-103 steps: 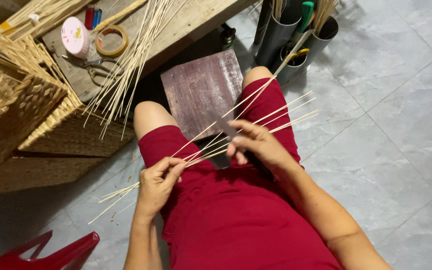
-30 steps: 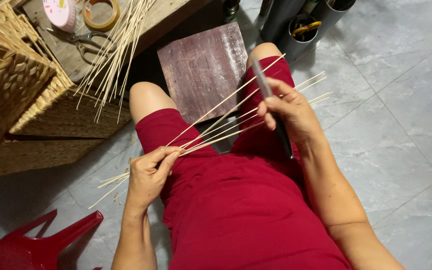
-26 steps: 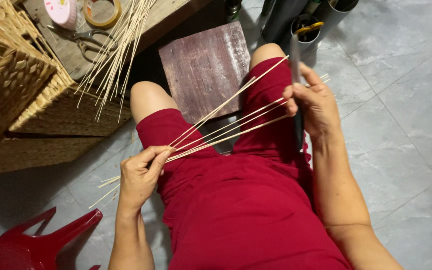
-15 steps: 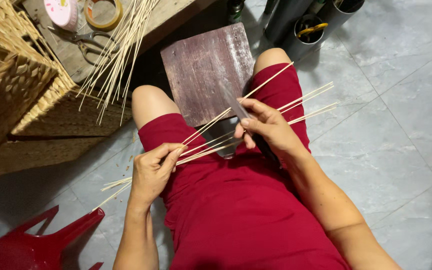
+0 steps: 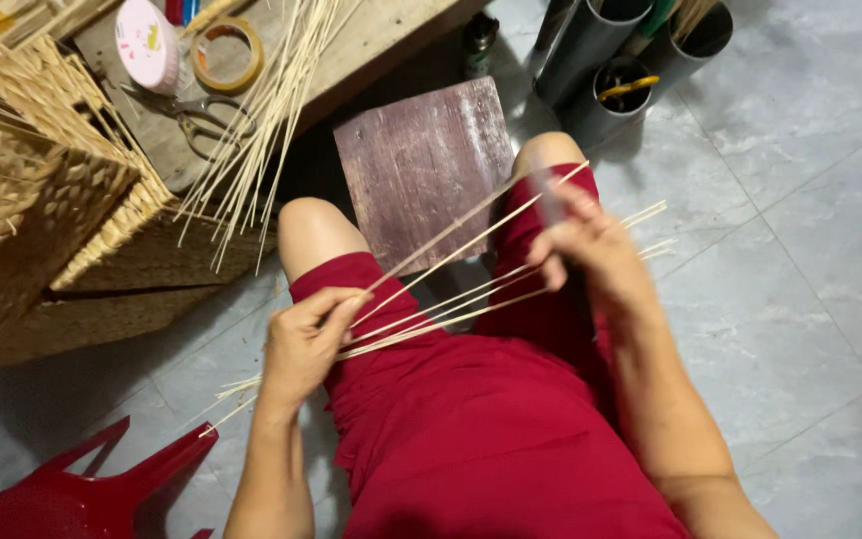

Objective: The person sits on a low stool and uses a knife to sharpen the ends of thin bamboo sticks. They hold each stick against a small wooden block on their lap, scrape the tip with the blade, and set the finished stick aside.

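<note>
Head view: the left hand [image 5: 301, 344] has its fingers [image 5: 336, 304] clenched round a bundle of thin bamboo sticks [image 5: 451, 299] that fans out across the red-clad lap. The right hand [image 5: 591, 250], blurred, grips the sticks farther along, together with a dark tool [image 5: 549, 195]. Beyond the fingers lies a wooden board [image 5: 421, 165]; left stands a woven basket [image 5: 42, 230].

hands 2 [image 5: 301, 344] | baskets 2 [image 5: 22, 200] | tape rolls 1 [image 5: 226, 55] | scissors 1 [image 5: 197, 115] | boards 1 [image 5: 421, 165]
</note>
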`<act>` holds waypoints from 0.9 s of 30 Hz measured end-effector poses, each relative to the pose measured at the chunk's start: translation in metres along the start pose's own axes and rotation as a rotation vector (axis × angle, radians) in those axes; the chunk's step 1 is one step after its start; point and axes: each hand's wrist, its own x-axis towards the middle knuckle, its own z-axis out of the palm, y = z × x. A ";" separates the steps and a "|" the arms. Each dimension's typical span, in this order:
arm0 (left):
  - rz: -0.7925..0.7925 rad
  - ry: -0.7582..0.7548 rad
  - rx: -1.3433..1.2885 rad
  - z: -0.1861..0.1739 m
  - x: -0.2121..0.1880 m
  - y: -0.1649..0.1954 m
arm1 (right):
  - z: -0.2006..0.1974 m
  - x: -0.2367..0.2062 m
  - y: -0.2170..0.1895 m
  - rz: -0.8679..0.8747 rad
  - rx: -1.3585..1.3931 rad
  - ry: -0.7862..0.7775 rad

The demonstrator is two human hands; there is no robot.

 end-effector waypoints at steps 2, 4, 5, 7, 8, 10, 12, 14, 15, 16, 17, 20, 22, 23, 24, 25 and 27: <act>0.030 -0.064 -0.033 0.018 0.010 0.007 | 0.018 0.001 0.008 0.060 -0.018 -0.119; 0.060 -0.109 -0.028 0.027 0.018 0.012 | 0.029 0.006 0.014 0.114 0.005 -0.226; 0.073 -0.122 -0.009 0.029 0.021 0.013 | 0.027 0.010 0.014 0.102 -0.008 -0.163; 0.098 -0.136 0.017 0.024 0.029 0.017 | 0.016 0.020 0.006 0.072 -0.034 -0.032; 0.109 -0.136 0.024 0.018 0.034 0.019 | 0.008 0.026 0.000 0.044 -0.021 0.007; 0.075 -0.130 0.049 0.005 0.035 0.021 | -0.014 0.034 -0.011 -0.001 0.006 0.082; 0.001 -0.116 0.084 -0.012 0.041 0.028 | -0.036 0.041 -0.029 -0.099 0.079 0.144; -0.074 -0.030 0.122 -0.023 0.056 0.034 | -0.052 0.049 -0.040 -0.152 0.105 0.213; -0.112 0.012 0.140 -0.027 0.065 0.038 | -0.057 0.049 -0.044 -0.157 0.095 0.253; -0.076 0.037 0.119 -0.030 0.079 0.044 | -0.058 0.051 -0.046 -0.163 0.086 0.292; -0.040 0.062 0.097 -0.032 0.095 0.051 | -0.056 0.054 -0.047 -0.149 0.087 0.261; 0.110 0.117 -0.016 -0.032 0.144 0.082 | -0.037 0.059 -0.048 -0.087 0.093 0.217; 0.364 0.221 0.267 -0.028 0.182 0.111 | -0.018 0.061 -0.052 -0.014 0.097 0.231; 0.326 0.248 0.327 -0.026 0.198 0.125 | -0.008 0.061 -0.056 0.001 0.097 0.211; 0.288 0.273 0.387 -0.024 0.215 0.140 | 0.000 0.059 -0.060 0.017 0.097 0.194; 0.383 0.302 0.389 -0.021 0.232 0.154 | 0.005 0.059 -0.064 0.031 0.097 0.177; 0.471 0.342 0.415 -0.017 0.257 0.181 | 0.015 0.055 -0.074 0.032 0.089 0.191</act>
